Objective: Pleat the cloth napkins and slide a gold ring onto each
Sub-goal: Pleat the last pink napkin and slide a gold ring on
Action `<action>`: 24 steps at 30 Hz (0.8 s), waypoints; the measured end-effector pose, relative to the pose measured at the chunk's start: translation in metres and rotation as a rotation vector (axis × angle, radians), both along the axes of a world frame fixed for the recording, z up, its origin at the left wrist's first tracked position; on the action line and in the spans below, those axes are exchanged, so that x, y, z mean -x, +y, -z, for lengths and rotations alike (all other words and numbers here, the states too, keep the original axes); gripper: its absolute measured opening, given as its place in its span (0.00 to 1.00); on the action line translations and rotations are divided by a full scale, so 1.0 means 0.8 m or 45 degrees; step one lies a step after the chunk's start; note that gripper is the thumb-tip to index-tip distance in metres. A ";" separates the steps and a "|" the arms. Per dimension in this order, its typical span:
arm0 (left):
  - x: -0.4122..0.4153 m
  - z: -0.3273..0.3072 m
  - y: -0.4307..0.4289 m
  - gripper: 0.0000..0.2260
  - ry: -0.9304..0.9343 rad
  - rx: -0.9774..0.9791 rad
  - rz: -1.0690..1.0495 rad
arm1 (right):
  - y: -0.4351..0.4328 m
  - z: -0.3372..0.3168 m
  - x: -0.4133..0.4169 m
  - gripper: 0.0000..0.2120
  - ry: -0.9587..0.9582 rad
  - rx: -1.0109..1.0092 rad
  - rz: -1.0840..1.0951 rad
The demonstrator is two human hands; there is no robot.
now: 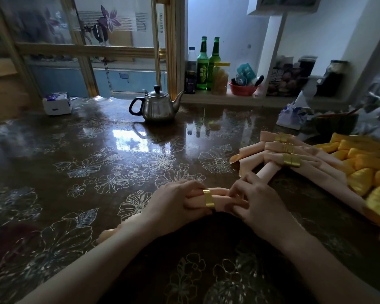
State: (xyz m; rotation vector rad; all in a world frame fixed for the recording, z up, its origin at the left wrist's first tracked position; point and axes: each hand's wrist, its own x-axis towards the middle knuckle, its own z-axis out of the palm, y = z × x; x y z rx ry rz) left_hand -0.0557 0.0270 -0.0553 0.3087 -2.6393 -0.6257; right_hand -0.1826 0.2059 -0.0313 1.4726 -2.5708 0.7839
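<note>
**Ring round peach napkin, both grips on it**

Left grip (178, 202) curled round the pleated napkin (267, 172), fingertips against the ring (208, 199) circling it. Right grip (257, 200) pinched the same napkin just beside the ring and hid its middle. The napkin lay on the bench (97, 150), its far end reaching the ringed napkins (272, 148) at right. Whether they touched, could not tell. Yellow cloths (360, 163) were heaped beside those. Teapot (157, 104) and tissue pack (57, 103) stood far back. Bottles (202, 64) and a red bowl (242, 87) stood on the shelf (206, 98).
</note>
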 end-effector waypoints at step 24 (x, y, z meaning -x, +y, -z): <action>-0.014 0.007 -0.008 0.22 0.089 -0.121 0.082 | -0.016 -0.030 0.036 0.10 -1.171 -0.265 0.208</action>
